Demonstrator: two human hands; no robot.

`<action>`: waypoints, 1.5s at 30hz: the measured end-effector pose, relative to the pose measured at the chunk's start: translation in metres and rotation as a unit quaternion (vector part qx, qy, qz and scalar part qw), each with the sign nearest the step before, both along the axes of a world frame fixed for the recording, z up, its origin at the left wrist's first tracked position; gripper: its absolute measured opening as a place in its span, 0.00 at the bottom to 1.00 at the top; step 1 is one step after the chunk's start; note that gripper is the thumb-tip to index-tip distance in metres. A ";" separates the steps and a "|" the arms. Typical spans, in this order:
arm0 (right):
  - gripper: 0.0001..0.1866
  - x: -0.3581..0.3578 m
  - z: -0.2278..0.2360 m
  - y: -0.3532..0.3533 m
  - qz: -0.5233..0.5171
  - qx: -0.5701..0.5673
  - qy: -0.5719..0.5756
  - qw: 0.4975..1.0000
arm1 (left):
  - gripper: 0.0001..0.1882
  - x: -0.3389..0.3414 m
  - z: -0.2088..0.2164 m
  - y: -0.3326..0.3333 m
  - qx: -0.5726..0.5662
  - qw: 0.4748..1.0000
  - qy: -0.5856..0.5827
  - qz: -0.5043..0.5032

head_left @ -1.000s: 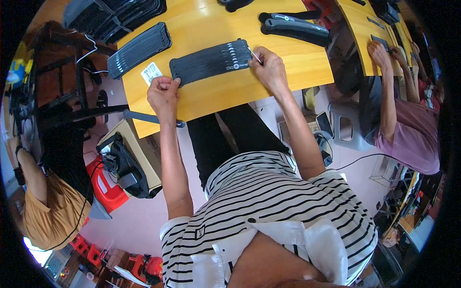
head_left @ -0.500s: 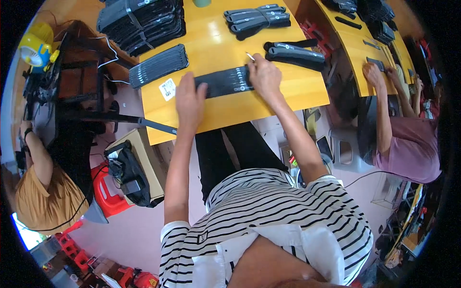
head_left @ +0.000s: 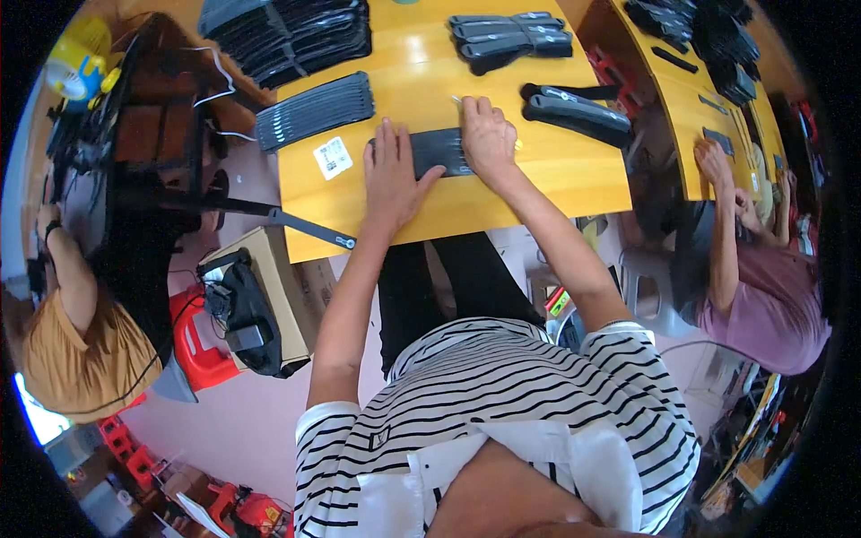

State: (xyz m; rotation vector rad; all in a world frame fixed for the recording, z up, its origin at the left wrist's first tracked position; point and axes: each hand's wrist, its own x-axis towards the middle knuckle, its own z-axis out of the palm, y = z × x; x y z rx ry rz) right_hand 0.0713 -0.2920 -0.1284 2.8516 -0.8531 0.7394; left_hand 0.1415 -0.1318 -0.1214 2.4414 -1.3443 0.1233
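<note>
A: Left hand point(head_left: 391, 184)?
B: Open, palm down, fingers straight, over the left part of the black strips point(head_left: 439, 151). A second ago it pinched their near left corner. Right hand point(head_left: 490, 142) curled at their right end, round a thin pale stick point(head_left: 456, 99) (only the tip shows).
A: Meaning?
B: Probably steadying the strips flat, not gripping an edge. They lie on the yellow table point(head_left: 574, 170), right of the white label point(head_left: 333, 159); bundled straps point(head_left: 511, 43) far right.
</note>
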 end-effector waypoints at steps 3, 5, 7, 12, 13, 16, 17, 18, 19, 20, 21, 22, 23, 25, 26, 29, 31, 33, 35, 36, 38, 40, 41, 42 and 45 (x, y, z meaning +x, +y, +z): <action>0.05 -0.003 0.003 0.002 -0.023 0.007 0.004 1.000 | 0.41 0.003 -0.002 0.003 0.003 1.000 0.008 0.004; 0.04 -0.004 0.006 0.005 -0.024 0.025 0.004 0.999 | 0.40 0.010 -0.011 0.007 -0.060 0.995 0.077 -0.032; 0.05 -0.006 0.008 0.005 -0.001 0.043 -0.014 0.999 | 0.34 0.016 -0.007 0.019 -0.133 0.984 0.115 -0.025; 0.09 -0.029 0.035 0.011 0.046 0.146 -0.114 0.982 | 0.11 0.036 0.037 0.094 -0.350 0.914 0.134 0.153; 0.09 -0.036 0.044 0.021 0.050 0.146 -0.114 0.981 | 0.11 0.054 0.022 0.115 -0.396 0.878 0.164 0.213; 0.07 -0.054 0.054 0.056 0.109 0.225 -0.167 0.954 | 0.16 0.109 -0.028 0.184 -0.286 0.891 0.089 0.341; 0.07 -0.058 0.051 0.071 0.130 0.253 -0.156 0.946 | 0.16 0.126 -0.051 0.203 -0.289 0.886 0.106 0.346; 0.07 -0.065 0.046 0.081 0.138 0.279 -0.144 0.939 | 0.16 0.128 -0.052 0.204 -0.287 0.889 0.108 0.339; 0.07 -0.071 0.041 0.090 0.133 0.280 -0.146 0.940 | 0.14 0.127 -0.050 0.206 -0.249 0.879 0.245 0.325; 0.06 -0.077 0.037 0.098 0.149 0.314 -0.144 0.927 | 0.12 0.123 -0.044 0.202 -0.203 0.852 0.377 0.302; 0.05 -0.080 0.035 0.103 0.166 0.348 -0.141 0.912 | 0.12 0.118 -0.038 0.198 -0.199 0.854 0.379 0.295; 0.05 -0.083 0.036 0.106 0.155 0.348 -0.143 0.913 | 0.11 0.106 -0.020 0.189 -0.255 0.834 0.402 0.280; 0.06 -0.087 0.036 0.110 0.164 0.369 -0.131 0.906 | 0.10 0.093 -0.003 0.183 -0.310 0.809 0.424 0.266; 0.07 -0.093 0.040 0.115 0.183 0.393 -0.135 0.891 | 0.06 0.071 0.027 0.176 -0.338 0.783 0.472 0.222; 0.07 -0.092 0.047 0.119 0.197 0.396 -0.151 0.884 | 0.06 0.052 0.042 0.170 -0.335 0.784 0.488 0.188; 0.10 -0.085 0.082 0.139 0.221 0.405 -0.213 0.862 | 0.06 -0.023 0.086 0.138 -0.311 0.772 0.545 0.104; 0.11 -0.080 0.081 0.144 0.346 0.499 -0.173 0.775 | 0.06 -0.050 0.091 0.126 -0.312 0.738 0.596 0.053; 0.09 -0.087 0.088 0.132 0.345 0.597 -0.062 0.721 | 0.06 -0.057 0.091 0.123 -0.329 0.736 0.589 0.053; 0.07 -0.099 0.085 0.117 0.337 0.681 0.053 0.648 | 0.04 -0.058 0.086 0.123 -0.378 0.716 0.577 0.105; 0.07 -0.107 0.080 0.108 0.333 0.680 0.078 0.648 | 0.03 -0.057 0.084 0.125 -0.379 0.716 0.573 0.122; 0.07 -0.125 0.068 0.093 0.327 0.682 0.102 0.646 | 0.04 -0.054 0.073 0.129 -0.391 0.700 0.583 0.133; 0.08 -0.141 0.055 0.078 0.279 0.708 0.054 0.646 | 0.06 -0.052 0.063 0.129 -0.409 0.676 0.594 0.150; 0.08 -0.147 0.051 0.071 0.277 0.710 0.053 0.646 | 0.06 -0.052 0.060 0.126 -0.407 0.676 0.596 0.150; 0.08 -0.152 0.049 0.065 0.265 0.705 0.025 0.658 | 0.06 -0.052 0.060 0.122 -0.403 0.668 0.607 0.151; 0.07 -0.157 0.047 0.049 0.206 0.681 0.023 0.702 | 0.07 -0.046 0.051 0.111 -0.380 0.665 0.624 0.154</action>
